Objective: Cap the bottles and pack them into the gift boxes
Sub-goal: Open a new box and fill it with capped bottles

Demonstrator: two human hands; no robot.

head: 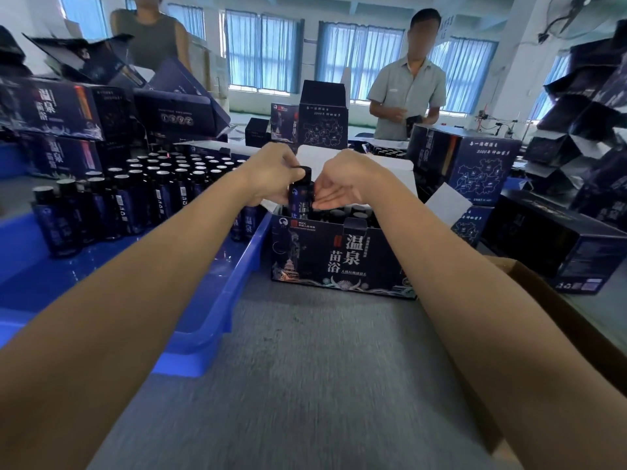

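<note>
My left hand (271, 174) curls round the black cap (303, 173) of the dark bottle (301, 198), held just above the open gift box (342, 256); my right hand (342, 189), fingers straight, steadies the bottle's side; advice: tighten fully, keep the bottle upright, lower it into a free space in the box.

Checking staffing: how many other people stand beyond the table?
2: person in grey shirt, back right; person in dark top, back left. Stacked boxes may hide others.
</note>
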